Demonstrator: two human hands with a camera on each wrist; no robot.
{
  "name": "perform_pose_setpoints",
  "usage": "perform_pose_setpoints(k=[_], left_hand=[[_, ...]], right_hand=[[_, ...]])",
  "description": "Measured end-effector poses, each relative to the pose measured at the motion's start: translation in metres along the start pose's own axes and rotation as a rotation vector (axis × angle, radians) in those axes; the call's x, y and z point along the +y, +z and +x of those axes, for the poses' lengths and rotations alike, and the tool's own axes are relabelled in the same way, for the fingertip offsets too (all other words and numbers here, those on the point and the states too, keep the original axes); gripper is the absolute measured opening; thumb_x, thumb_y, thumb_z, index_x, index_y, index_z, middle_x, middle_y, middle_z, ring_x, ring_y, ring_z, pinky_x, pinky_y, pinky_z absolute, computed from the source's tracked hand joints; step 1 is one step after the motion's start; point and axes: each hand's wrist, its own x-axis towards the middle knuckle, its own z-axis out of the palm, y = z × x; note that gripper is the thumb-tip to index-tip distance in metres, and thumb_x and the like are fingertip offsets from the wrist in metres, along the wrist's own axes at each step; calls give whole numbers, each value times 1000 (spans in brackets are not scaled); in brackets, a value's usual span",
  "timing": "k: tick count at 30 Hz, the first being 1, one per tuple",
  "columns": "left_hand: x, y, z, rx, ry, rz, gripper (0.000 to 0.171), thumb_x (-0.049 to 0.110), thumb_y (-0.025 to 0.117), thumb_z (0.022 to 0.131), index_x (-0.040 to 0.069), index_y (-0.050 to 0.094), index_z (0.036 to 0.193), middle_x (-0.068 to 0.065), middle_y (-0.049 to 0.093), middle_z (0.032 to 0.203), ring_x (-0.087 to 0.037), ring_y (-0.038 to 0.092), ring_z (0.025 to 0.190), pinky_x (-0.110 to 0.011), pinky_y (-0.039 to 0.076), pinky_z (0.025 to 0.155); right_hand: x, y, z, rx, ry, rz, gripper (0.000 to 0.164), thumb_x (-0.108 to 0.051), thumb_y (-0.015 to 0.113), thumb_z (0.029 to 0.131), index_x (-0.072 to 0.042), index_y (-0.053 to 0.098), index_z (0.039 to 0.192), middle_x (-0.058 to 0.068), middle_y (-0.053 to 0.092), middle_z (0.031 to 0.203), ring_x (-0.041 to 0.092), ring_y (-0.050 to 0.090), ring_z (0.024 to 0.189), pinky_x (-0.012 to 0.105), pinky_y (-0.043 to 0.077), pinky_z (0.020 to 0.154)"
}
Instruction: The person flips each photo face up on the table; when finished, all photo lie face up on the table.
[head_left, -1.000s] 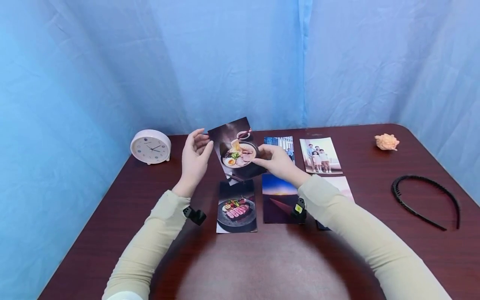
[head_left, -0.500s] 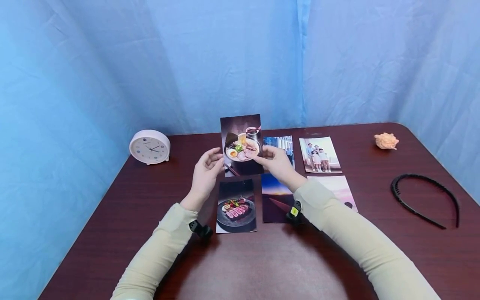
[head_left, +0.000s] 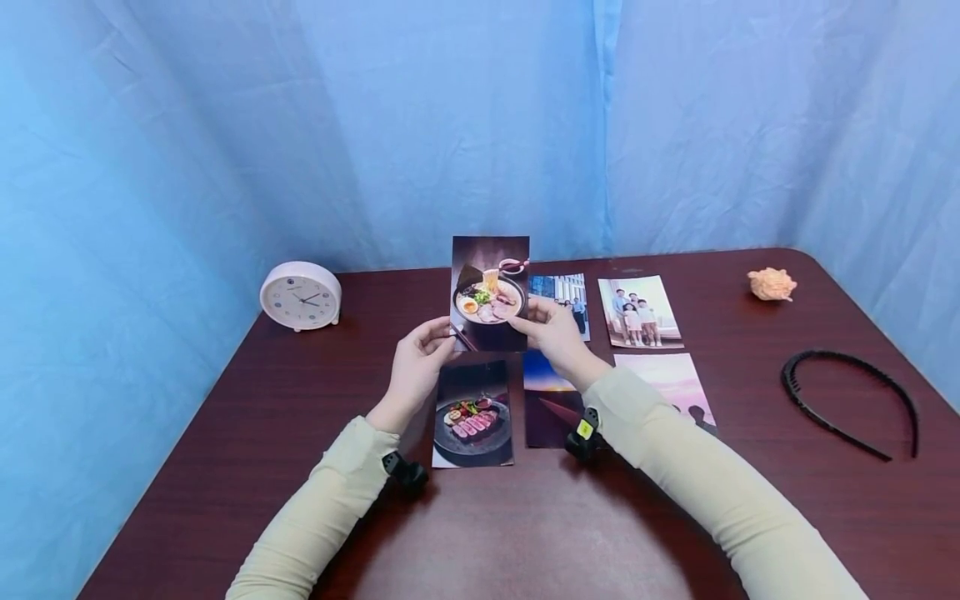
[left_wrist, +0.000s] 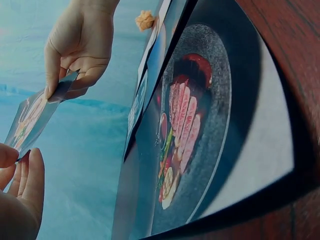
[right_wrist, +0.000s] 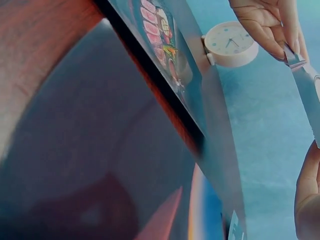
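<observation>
Both hands hold a photo of a ramen bowl [head_left: 491, 296] up over the far part of the table. My left hand [head_left: 417, 367] pinches its lower left corner between thumb and fingers. On the right edge, my right hand [head_left: 558, 337] grips it, thumb on the front. The left wrist view shows the ramen photo [left_wrist: 37, 112] tilted between the two hands. Just below it on the table lies a photo of sliced steak [head_left: 472, 417]. A sunset photo [head_left: 551, 392] is partly covered by the right hand and wrist. Behind that hand is a photo of people by a building [head_left: 562, 287].
A family photo [head_left: 642, 312] and a pink-sky photo [head_left: 663, 379] lie to the right, the latter partly under the sleeve. A white clock [head_left: 301, 296] stands at the back left. At right are a peach-coloured crumpled ball [head_left: 772, 284] and a black headband [head_left: 851, 400].
The ramen photo has turned from tilted to upright and moved slightly right. My left hand has come in from the left, down to its lower left corner. The photos on the table have not moved.
</observation>
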Motion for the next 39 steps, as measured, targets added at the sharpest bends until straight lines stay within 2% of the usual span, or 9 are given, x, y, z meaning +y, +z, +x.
perform_pose_setpoints(k=[9,17,24,29,36,39], left_hand=[[-3,1,1,7,-8,15,34,-10,56,87,-12,56,120,-15,58,95,0,57,74,-15,53,68],[-5,-2,6,49,-61,-69,34,-12,56,86,-13,56,120,-5,56,89,-1,56,72,-16,54,67],[-6,-8,13,78,-94,-112,36,-12,56,87,-12,55,123,-3,55,88,-1,57,73,-16,54,67],[-7,-8,17,68,-109,-130,37,-13,55,87,-14,53,123,-2,55,87,-1,57,72,-16,54,67],[-12,-13,26,57,-165,-89,34,-13,54,87,-15,54,121,-7,56,83,-1,57,65,-15,54,64],[-15,-15,30,42,-200,-47,34,-12,54,88,-13,55,121,-5,55,81,-2,57,64,-15,54,63]], right_hand=[[0,-1,-3,3,34,-35,17,-10,64,90,-3,60,104,-6,59,82,7,60,77,26,55,73],[-3,-7,-5,-59,73,-59,37,-13,60,93,1,51,126,-4,57,91,7,60,84,39,53,88],[-3,-9,-6,-137,63,-36,33,-7,54,95,3,47,125,-2,58,91,9,61,82,37,55,83],[-3,-7,-5,-136,58,-101,29,-7,53,96,2,49,123,-1,57,92,10,59,80,31,57,77],[0,-1,1,-132,91,-171,36,-9,54,96,5,47,128,18,60,104,17,61,81,31,57,75],[3,3,6,-120,128,-199,38,-10,54,96,3,47,130,19,61,106,15,64,78,29,57,74]])
